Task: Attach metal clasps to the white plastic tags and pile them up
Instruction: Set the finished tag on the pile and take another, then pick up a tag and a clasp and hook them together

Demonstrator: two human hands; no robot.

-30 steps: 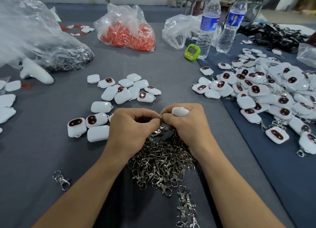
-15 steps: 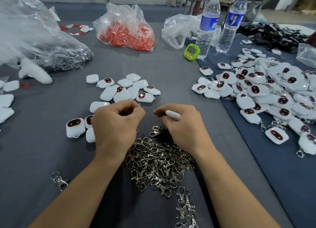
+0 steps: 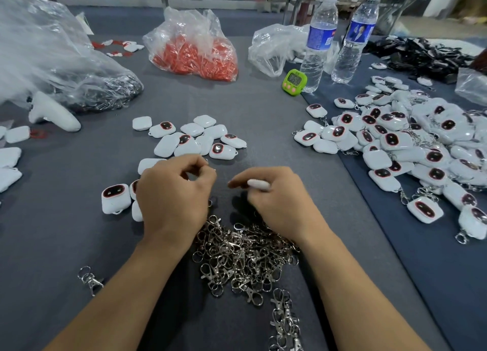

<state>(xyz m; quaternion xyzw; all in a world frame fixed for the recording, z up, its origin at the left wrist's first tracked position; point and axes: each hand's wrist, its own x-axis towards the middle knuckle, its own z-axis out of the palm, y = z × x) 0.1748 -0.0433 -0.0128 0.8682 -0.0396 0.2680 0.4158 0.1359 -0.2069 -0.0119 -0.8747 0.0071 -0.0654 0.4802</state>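
My right hand (image 3: 279, 200) grips a white plastic tag (image 3: 259, 184) between thumb and fingers. My left hand (image 3: 171, 195) is a little apart to the left, its fingers curled and pinching a small metal clasp of which only glints show at the fingertips. Both hands hover just beyond a heap of loose metal clasps (image 3: 245, 258). Bare white tags (image 3: 192, 137) lie scattered past my left hand, some partly hidden under it. A large pile of tags with clasps attached (image 3: 408, 145) covers the right side.
A single clasp (image 3: 89, 279) lies at the near left. At the back are a bag of red pieces (image 3: 195, 53), a big clear bag (image 3: 52, 61), a green timer (image 3: 294, 82), two water bottles (image 3: 319, 40) and black items (image 3: 421, 55). A white handle-shaped object (image 3: 52, 112) lies on the left.
My hands, pressed together over the tag a second ago, have drawn apart. The left hand moved left and the right hand lowered the tag.
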